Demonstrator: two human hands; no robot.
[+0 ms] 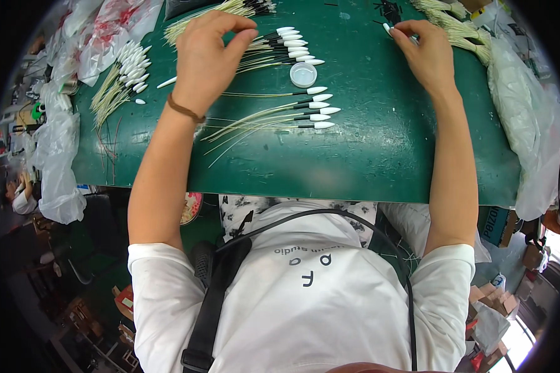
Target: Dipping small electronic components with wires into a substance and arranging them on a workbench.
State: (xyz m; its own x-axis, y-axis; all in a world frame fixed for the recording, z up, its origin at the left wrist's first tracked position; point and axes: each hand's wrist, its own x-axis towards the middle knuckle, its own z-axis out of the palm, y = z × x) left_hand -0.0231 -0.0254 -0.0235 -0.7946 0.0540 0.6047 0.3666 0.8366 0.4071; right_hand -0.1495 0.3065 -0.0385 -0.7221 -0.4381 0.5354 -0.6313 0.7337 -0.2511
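Observation:
My left hand (pixel 208 56) is raised over the left middle of the table, thumb and forefinger closed in a pinch; what they hold, if anything, is too small to make out. Further right, my right hand (pixel 424 53) pinches a small white pointed tip (pixel 387 28) between thumb and forefinger, beside a little pile of short black tubes (pixel 389 11). Between my hands lies a row of thin pale stems with black collars and white tips (pixel 297 46). Nearer to me, several more such tipped stems (pixel 317 107) are spread apart. A small round clear dish (pixel 303 74) sits between the two groups.
Another bunch of white-tipped stems (pixel 130 68) lies at the left. Bundles of bare pale stems (pixel 460 31) rest at the far right, with more stems (pixel 230 11) at the back. Plastic bags (pixel 519 105) hang over the right edge of the green table (pixel 354 168); others (pixel 56 149) hang at the left.

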